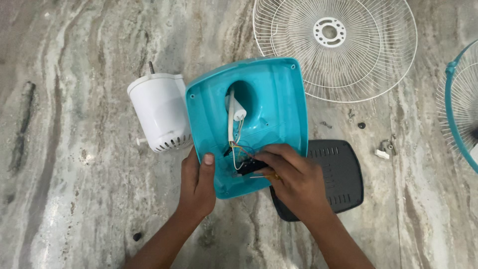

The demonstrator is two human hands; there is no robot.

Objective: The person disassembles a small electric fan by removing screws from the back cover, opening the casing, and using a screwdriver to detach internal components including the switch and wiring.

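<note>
A teal plastic fan base (279, 107) lies upside down on the marble floor, its hollow inside facing up. Coloured wires (238, 147) and a white cord run inside it. My left hand (196, 182) grips the base's near left edge, thumb over the rim. My right hand (294, 177) reaches into the near end of the base, fingers on a small black part (249, 165) with a thin metal and orange tool under the fingers. The white fan motor housing (159, 112) with its shaft lies against the base's left side.
A dark grey vented cover plate (341, 174) lies under my right hand's far side. A white wire fan grille (336, 45) sits at the top right, a teal-rimmed grille (460, 104) at the right edge. Small screws and white bits (383, 149) are scattered between them.
</note>
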